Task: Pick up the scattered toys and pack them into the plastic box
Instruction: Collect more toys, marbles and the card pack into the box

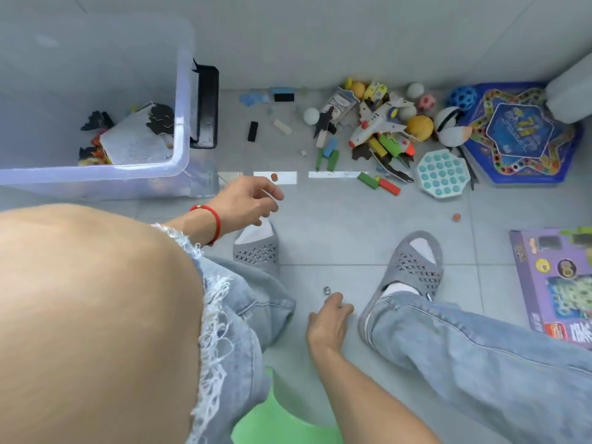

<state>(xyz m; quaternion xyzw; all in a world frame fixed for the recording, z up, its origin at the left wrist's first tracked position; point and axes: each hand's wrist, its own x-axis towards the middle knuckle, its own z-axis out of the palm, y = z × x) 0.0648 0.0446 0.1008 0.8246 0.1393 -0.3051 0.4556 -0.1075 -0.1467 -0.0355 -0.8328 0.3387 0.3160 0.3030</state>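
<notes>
The clear plastic box (96, 176) stands on the floor at the upper left, with a booklet and dark puzzle pieces inside. My left hand (253, 200), with a red bracelet on its wrist, hovers just right of the box with loosely curled fingers and nothing visible in them. A small orange piece (274, 177) lies just beyond its fingertips. My right hand (330, 318) is low between my feet, fingers curled down towards the floor. A tiny clear die (326, 290) lies right by its fingertips. Scattered toys fill the upper right, among them a toy plane (374, 123), a yellow ball (419, 127) and coloured blocks (379, 184).
A teal pop-it board (443, 177), a blue star-shaped game board (519, 139) and a purple game box (557, 283) lie at the right. Black blocks (252, 131) and another orange piece (456, 217) are on the tiles. My slippered feet (413, 267) flank my right hand. A green stool (275, 421) is below me.
</notes>
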